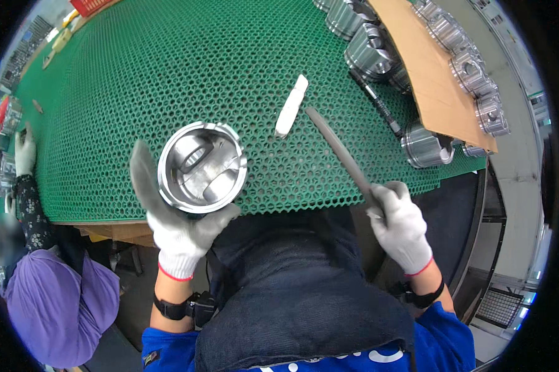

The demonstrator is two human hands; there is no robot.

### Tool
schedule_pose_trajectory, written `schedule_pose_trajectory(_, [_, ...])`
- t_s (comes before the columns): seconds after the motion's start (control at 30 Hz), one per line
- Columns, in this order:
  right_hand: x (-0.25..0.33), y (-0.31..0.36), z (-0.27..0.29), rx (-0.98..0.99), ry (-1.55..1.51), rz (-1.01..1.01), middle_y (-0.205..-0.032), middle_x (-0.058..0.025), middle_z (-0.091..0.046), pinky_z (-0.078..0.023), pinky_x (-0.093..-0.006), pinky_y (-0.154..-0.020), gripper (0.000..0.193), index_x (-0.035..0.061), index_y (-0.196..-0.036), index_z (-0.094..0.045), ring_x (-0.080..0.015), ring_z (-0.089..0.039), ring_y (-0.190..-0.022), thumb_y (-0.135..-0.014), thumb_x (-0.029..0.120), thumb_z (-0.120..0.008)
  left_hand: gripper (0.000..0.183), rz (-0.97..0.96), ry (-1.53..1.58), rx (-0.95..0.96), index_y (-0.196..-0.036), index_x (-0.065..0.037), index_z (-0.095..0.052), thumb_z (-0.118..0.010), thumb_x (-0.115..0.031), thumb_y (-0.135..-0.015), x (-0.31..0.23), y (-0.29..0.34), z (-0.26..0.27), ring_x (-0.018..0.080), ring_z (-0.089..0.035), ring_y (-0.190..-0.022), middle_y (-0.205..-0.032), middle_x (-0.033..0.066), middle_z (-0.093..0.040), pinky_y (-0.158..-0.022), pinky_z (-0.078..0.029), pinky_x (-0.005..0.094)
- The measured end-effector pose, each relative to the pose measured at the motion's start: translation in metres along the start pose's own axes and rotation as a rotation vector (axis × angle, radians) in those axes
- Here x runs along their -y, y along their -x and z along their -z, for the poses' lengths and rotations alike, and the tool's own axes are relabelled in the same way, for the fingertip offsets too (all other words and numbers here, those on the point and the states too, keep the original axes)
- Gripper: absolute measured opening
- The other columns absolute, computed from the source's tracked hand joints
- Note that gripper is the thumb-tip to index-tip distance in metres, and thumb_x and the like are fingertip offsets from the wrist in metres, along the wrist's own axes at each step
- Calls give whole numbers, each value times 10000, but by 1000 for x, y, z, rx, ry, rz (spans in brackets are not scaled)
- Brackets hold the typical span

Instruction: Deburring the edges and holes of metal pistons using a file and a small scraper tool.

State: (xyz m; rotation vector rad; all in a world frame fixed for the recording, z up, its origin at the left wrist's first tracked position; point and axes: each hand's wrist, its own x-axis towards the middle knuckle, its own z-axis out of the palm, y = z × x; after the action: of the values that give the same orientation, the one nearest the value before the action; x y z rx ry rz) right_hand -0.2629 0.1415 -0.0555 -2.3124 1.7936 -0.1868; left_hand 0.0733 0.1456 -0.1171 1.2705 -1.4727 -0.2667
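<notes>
A shiny metal piston (179, 152) stands on the green mat near its front edge, its hollow side facing up. My left hand (179, 232), in a white glove, is spread around the piston's lower left side, thumb close to its lower rim and fingers apart from its left wall. The fingers are slightly blurred. In my gloved right hand (400, 226) is a long, flat grey file (338, 149), gripped at its near end and pointing away to the upper left over the mat. A white wrapped stick-like piece (291, 106) lies between the piston and the file.
More pistons (427, 146) stand along the right, some behind a cardboard sheet (425, 77). Beside them lies a black and silver rod-shaped tool (377, 102). At far left a co-worker's gloved hand (25, 152) rests by the green mat (230, 62). A red crate (88, 6) sits at the back.
</notes>
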Motion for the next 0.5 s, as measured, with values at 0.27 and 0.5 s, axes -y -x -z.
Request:
schedule_pose_trajectory(0.27, [17,-9,74,379,-319,350,-1011,-182,-673,-554,-386,-783,536,94,-1364,-515,-345,-680,-895,-844,91,-650,1310,335,406,38,-1543,-88,21,-912,-165,-627,-2,9,-12,284,-542,-1220,-1385,195,-474,-1016,-482,462])
schedule_pose_trajectory(0.5, [75,-74,39,385,-151,443,-846,-134,-682,-545,-373,-638,528,89,-1360,-531,-304,-677,-700,-847,97,-657,1122,1189,1762,-104,-1532,-119,-112,-842,-334,-707,-20,-32,-7,276,-562,-1193,-1328,167,-530,-1013,-475,503])
